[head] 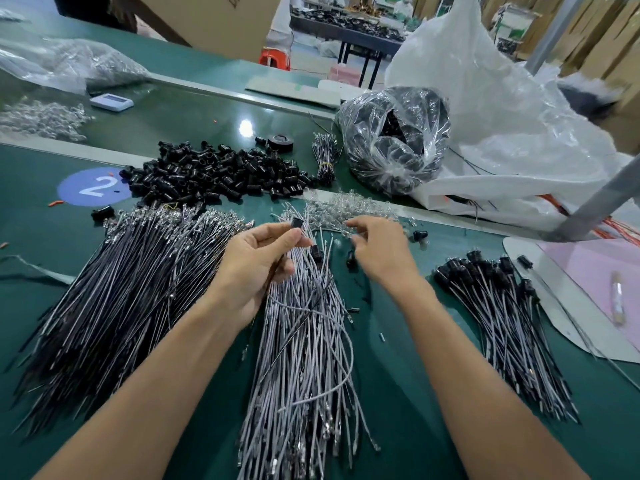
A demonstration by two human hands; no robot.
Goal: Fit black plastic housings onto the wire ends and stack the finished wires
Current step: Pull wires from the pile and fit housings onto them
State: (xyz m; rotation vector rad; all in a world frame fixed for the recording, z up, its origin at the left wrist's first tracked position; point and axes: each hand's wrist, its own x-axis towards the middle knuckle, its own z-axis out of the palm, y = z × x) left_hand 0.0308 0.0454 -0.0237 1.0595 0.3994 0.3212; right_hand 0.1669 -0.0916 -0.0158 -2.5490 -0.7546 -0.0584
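Note:
My left hand (258,261) pinches a small black housing (297,223) between thumb and forefinger, with wire running down under the palm. My right hand (379,249) reaches with curled fingertips into a heap of small clear parts (349,207); whether it holds one I cannot tell. Loose black housings (214,173) lie piled at the back. A fan of grey wires (304,358) lies between my arms, and a larger dark bundle (121,289) sits on the left. Finished wires with housings fitted (498,306) are stacked on the right.
The green table (398,358) carries a clear bag of black parts (394,140), a big white plastic sack (502,116), a tape roll (280,142), a small tied wire bundle (325,157) and a round blue "2" sticker (93,187). A metal frame leg (595,206) slants at the right.

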